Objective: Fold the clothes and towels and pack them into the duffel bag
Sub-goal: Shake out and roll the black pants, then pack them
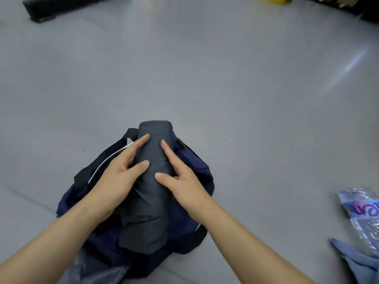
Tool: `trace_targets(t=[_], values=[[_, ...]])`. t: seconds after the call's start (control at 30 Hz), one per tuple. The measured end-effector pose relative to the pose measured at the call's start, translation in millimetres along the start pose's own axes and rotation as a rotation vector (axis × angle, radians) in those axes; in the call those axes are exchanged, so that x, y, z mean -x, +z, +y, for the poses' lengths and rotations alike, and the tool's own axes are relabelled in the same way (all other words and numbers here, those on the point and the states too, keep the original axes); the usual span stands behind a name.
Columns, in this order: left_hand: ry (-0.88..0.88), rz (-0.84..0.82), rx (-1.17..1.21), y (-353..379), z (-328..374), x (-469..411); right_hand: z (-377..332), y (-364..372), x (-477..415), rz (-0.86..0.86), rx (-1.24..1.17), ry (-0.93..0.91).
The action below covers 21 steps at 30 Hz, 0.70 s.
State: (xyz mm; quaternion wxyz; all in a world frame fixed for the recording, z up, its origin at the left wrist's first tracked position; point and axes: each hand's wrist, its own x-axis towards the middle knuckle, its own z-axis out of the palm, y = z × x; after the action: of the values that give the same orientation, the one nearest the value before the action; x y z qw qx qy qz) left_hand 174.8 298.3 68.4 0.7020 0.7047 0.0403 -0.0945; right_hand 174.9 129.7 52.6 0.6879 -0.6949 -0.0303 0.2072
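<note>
A navy duffel bag [192, 165] with black straps lies on the grey floor just in front of me. A dark grey folded garment [151, 201], rolled into a long bundle, lies lengthwise on top of the bag. My left hand [121, 173] grips its left side, thumb and index finger on top and the other fingers curled under. My right hand [180, 179] grips its right side the same way. Its far end reaches past the bag's far edge.
A clear plastic package with coloured print [363, 214] lies at the right, and a light blue cloth [354, 261] below it. A clear plastic bag [96, 271] lies by the duffel's near left corner. Dark objects [61, 7] and a yellow item [272, 0] line the far floor.
</note>
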Motion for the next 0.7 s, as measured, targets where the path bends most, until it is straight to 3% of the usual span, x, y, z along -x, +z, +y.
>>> trace_targets(t=[0.4,0.53,0.63,0.7], values=[[0.009,-0.099,-0.189,-11.1,-22.7,-0.6,20.6,23.8,4.3,0.057,-0.211,0.126],[0.004,-0.141,-0.415,-9.6,-34.8,2.0,32.7,23.1,9.6,0.101,-0.301,0.149],[-0.036,-0.064,-0.495,-16.1,-34.8,6.5,38.3,27.4,6.6,0.121,-0.337,0.152],[0.012,-0.009,-0.692,-17.5,-33.4,14.5,40.9,30.6,3.3,0.182,-0.337,0.136]])
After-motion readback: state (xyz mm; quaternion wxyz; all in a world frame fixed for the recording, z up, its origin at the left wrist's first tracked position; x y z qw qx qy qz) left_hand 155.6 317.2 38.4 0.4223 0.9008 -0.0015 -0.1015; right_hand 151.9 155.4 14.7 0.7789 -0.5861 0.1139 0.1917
